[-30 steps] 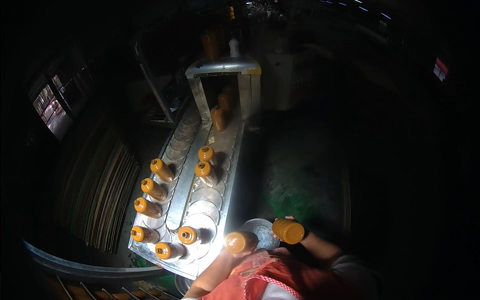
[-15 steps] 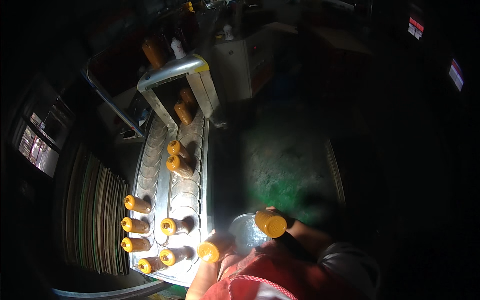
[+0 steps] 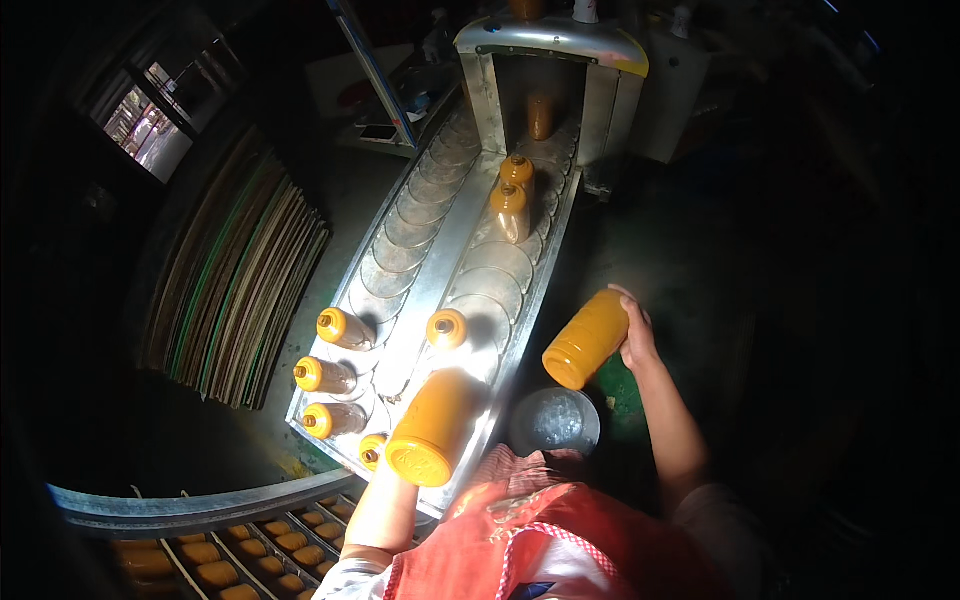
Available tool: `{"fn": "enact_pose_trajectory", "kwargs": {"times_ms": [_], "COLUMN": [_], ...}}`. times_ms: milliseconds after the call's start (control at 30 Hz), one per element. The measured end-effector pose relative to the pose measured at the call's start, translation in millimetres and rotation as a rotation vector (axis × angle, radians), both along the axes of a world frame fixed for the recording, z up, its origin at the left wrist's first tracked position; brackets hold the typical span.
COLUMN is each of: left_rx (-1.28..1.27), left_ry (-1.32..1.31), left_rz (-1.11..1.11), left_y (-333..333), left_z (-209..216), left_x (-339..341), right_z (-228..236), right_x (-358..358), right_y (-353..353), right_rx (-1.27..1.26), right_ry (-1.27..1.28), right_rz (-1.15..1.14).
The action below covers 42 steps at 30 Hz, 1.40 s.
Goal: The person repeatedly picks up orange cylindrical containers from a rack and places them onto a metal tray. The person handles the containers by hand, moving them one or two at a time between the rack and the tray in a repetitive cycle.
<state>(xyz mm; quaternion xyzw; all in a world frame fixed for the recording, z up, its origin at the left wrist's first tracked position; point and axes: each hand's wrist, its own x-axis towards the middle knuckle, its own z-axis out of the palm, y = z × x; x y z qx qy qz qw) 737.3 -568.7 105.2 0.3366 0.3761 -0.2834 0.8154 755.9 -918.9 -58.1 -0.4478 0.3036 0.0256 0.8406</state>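
the right hand (image 3: 640, 335) is curled round the upper end of an orange bottle (image 3: 587, 340), which slants so that its base points down and back toward the wearer. the left hand (image 3: 398, 486) is mostly hidden; its fingers cannot be seen, but it seems closed on the far end of a second bottle (image 3: 434, 425), whose round base faces up at the viewer. both bottles are off any surface. carrying one in each hand asks, i judge, for a firm, level grip near the neck, slow wrists, and enough spread between the hands that smooth walls do not knock together; the left hand also needs care around its close neighbours.

just below the right hand's bottle sits a metal bucket (image 3: 557, 420); it holds something pale and glinting, perhaps water, though i cannot tell. beneath and beyond the left hand runs a conveyor of round plates (image 3: 490, 290). just past that hand stands an upright bottle (image 3: 446, 328), and to its left four more make a row (image 3: 324, 375). farther ahead stand two bottles close together (image 3: 510, 213), and one more inside the metal tunnel (image 3: 550, 38). their contents cannot be made out. behind the left forearm, a rack (image 3: 240, 565) carries rounded orange pieces.
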Motion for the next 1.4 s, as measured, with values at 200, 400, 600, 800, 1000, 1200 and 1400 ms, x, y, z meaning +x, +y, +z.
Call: {"fn": "enact_pose_trajectory", "kwargs": {"times_ms": [200, 400, 600, 800, 1000, 1200, 1400], "left_rx": [0.390, 1.360, 1.875, 2.006, 2.057, 1.693, 1.238], "left_ry": [-0.466, -0.940, -0.983, -0.862, -0.733, -1.166, -0.808], "left_rz": [0.168, -0.012, -0.086, -0.179, -0.091, 0.040, 0.211], "left_y": [75.7, 98.0, 125.9, 149.5, 141.3, 97.2, 30.6], "left_z": [26.2, -26.2, -117.7, -132.8, -94.4, -27.4, 4.0], "left_x": [156.0, 290.4, 408.3, 472.2, 454.4, 310.3, 77.5], "right_z": [-40.1, -112.2, -99.0, -83.3, -95.8, -93.4, -68.9], "right_x": [205.8, 333.5, 418.6, 384.5, 242.9, 167.6, 153.1], "right_y": [68.8, 127.7, 138.1, 69.4, -0.2, 12.6, 71.9], "right_rx": [-0.955, -1.113, -1.220, -1.055, -0.966, -0.731, -0.395], "right_ry": [-0.500, -0.452, -0.464, -0.506, -0.327, -0.300, -0.625], "right_rz": [0.060, 0.278, 0.451, 0.213, 0.109, 0.222, 0.625]}}
